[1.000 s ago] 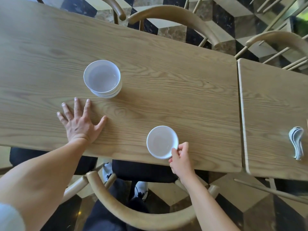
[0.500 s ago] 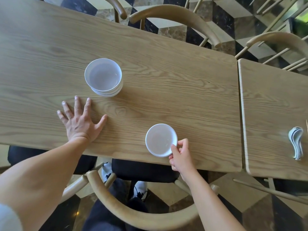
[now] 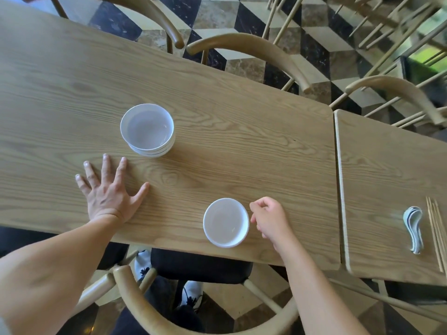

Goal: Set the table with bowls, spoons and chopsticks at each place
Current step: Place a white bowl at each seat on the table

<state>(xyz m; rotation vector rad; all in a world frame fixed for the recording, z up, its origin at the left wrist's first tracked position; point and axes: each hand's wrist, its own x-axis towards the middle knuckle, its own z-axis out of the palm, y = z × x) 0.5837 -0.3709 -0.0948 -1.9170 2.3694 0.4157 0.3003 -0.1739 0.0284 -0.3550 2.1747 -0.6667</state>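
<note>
A single white bowl (image 3: 226, 222) stands near the front edge of the wooden table (image 3: 217, 131). My right hand (image 3: 271, 220) hovers just to its right, fingers loosely curled, holding nothing. A stack of white bowls (image 3: 148, 129) sits further back and to the left. My left hand (image 3: 108, 189) rests flat on the tabletop in front of that stack, fingers spread. On the adjoining table (image 3: 387, 165) at the right lie a nested pile of white spoons (image 3: 414, 228) and a bundle of wooden chopsticks (image 3: 436, 233).
Curved wooden chairs stand around the tables: one (image 3: 150, 308) right below me at the near edge, two (image 3: 249, 48) across the far side, another (image 3: 396, 93) at the far right. The floor is checkered tile.
My right hand has let go of the single bowl's rim and moved to its right. The left hand has stayed flat on the table.
</note>
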